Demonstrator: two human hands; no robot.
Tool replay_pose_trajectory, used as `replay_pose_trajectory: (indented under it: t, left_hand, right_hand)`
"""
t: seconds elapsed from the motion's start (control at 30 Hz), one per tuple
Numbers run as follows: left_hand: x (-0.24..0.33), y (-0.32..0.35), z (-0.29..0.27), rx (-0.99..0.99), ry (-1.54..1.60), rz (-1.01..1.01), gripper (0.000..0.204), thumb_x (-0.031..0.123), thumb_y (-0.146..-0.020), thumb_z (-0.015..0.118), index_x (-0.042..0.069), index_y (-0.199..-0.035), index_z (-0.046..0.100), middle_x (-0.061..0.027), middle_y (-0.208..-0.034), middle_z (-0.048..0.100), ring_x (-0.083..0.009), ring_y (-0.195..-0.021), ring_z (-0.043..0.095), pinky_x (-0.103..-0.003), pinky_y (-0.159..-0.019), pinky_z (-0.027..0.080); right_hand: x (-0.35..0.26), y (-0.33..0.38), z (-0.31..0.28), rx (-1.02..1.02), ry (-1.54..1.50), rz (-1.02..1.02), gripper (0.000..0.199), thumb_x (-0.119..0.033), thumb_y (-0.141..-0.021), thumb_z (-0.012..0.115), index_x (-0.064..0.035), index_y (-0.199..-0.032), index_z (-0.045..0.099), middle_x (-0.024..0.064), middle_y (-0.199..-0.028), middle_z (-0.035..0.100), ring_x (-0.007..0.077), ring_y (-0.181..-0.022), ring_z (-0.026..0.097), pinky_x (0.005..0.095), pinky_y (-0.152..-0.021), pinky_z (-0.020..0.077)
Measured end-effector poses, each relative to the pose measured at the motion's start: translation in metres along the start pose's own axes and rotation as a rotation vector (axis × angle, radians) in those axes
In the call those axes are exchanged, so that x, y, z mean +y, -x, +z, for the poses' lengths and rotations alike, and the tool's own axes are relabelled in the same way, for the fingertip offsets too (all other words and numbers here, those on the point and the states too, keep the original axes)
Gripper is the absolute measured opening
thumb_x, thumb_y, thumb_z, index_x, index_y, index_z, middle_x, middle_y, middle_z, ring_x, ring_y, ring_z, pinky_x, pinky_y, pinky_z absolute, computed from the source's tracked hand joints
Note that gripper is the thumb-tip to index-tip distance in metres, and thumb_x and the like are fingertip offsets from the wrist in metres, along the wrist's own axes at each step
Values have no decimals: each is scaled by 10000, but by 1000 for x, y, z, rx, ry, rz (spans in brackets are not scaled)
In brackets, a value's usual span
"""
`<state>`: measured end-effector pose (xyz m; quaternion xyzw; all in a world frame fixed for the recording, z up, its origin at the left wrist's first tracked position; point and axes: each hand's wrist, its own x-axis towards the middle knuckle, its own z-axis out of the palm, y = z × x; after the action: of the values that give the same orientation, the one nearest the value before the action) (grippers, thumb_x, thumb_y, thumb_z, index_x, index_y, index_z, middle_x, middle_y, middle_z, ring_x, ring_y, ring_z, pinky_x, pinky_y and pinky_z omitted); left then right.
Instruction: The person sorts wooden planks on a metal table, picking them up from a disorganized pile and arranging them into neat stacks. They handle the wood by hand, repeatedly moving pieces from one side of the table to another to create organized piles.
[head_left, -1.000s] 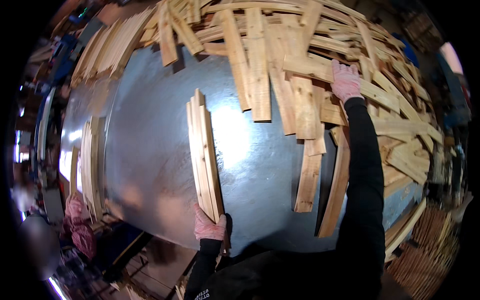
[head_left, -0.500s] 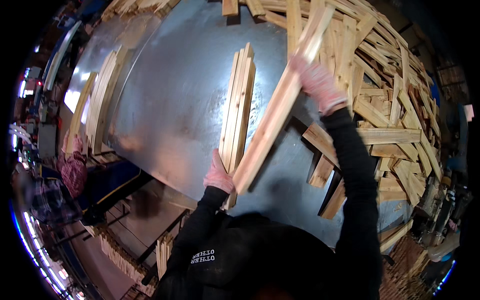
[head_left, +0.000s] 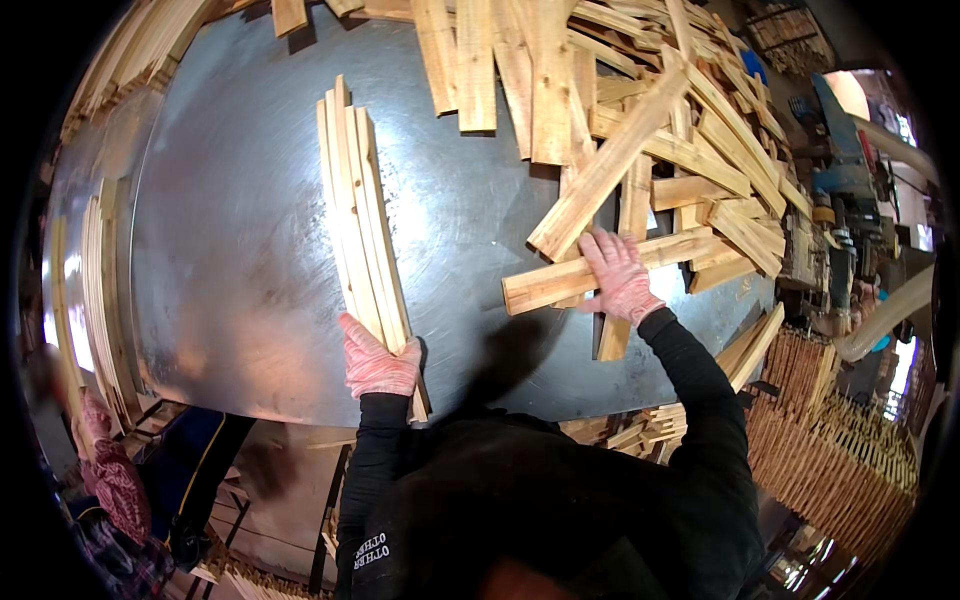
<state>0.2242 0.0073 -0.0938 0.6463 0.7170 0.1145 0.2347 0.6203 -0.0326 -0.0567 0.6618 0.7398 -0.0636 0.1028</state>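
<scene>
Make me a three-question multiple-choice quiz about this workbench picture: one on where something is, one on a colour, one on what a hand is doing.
1. Where does the neat stack of slats lie on the metal table?
A. left of the loose pile
B. on top of the loose pile
C. on the floor

2. What colour are the gloves?
A. blue
B. pink
C. black

3. What is the right hand doing?
A. hanging off the table
B. holding a hammer
C. resting on a loose slat

Answers:
1 A: the stack sits apart, left of the loose pile.
2 B: both hands wear pink gloves.
3 C: its fingers lie spread over that slat, while the left hand holds the stack's near end.
</scene>
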Motion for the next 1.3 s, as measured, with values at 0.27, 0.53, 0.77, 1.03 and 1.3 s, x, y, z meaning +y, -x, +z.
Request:
replay_pose_trajectory:
  t: [0.27, 0.53, 0.77, 1.03, 1.3]
  left_hand:
    - [-37, -12, -24, -133, -182, -129, 1200, 388, -708, 799, 8, -1558, 42, -305, -1322, 471, -446, -1119, 573, -485, -921, 507]
    - [-27, 4, -25, 30, -145, 89, 1345, 706, -619, 783, -4, -1554, 127, -343, -1514, 289, -471, -1373, 360, -500, -1114, 335]
    - [-11, 4, -19, 53, -320, -35, 1141, 440, -665, 801, 1, -1526, 196, -317, -1467, 345, -473, -1236, 474, -518, -1022, 421]
    - [-31, -3, -20, 121, -281, -20, 1135, 392, -635, 836, 2, -1511, 228, -279, -1396, 425, -442, -1140, 535, -516, -950, 460]
    - [-28, -13, -32, 157, -319, 30, 1034, 382, -626, 809, 13, -1453, 311, -236, -1331, 467, -422, -1034, 559, -513, -873, 478]
  right_hand:
    - [-27, -30, -89, -24, -260, 42, 680, -276, -777, 680, -69, -1381, 444, 162, -964, 665, 364, -843, 665, 467, -773, 544]
    - [-178, -234, -15, 141, -866, 320, 513, -435, -973, 431, 15, -896, 664, 243, -867, 689, 420, -830, 657, 496, -745, 514]
    - [-90, -272, -7, 745, -336, 394, 1014, -783, -878, 330, -50, -1566, 194, 230, -1629, 116, 369, -1499, 144, 600, -1187, 96]
    - [15, -235, -53, 276, -345, 598, 709, -188, -807, 657, -124, -1446, 357, 254, -1248, 547, 427, -1176, 561, 489, -944, 493]
    - [-68, -339, -45, 261, -404, 579, 986, -427, -726, 798, -27, -1443, 252, 291, -1254, 523, 407, -1120, 588, 471, -924, 510]
